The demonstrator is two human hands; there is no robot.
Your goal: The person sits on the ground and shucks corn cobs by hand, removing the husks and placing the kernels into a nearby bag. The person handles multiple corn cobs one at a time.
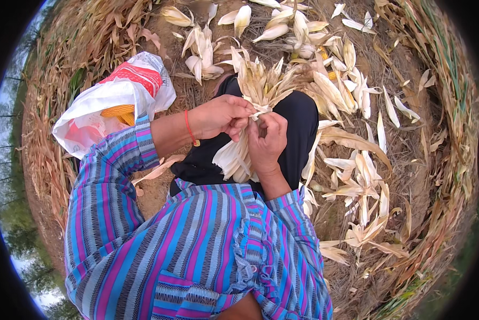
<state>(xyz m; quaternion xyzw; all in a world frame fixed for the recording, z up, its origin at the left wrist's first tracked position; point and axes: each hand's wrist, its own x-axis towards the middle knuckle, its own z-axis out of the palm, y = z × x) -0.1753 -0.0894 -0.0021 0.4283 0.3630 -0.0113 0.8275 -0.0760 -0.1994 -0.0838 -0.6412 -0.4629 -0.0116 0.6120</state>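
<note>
A bundle of dry corn husks (263, 82) lies across my lap, its frayed ends fanning away from me and its pale smooth ends (234, 158) towards me. Around its middle runs a narrow husk strip (261, 111). My left hand (229, 116), with a red cord at the wrist, pinches the strip from the left. On the right, my right hand (268, 138) grips the bundle and strip with bent fingers, close beside the left one. Both hands touch the binding; the fingers partly hide it.
A white and red woven sack (155, 86) holding yellow corn cobs (119, 111) lies at the left. Loose husks (365, 172) and a few partly husked cobs (332, 75) are strewn on the soil ahead and at the right. Dry corn stalks (443, 132) lie heaped around.
</note>
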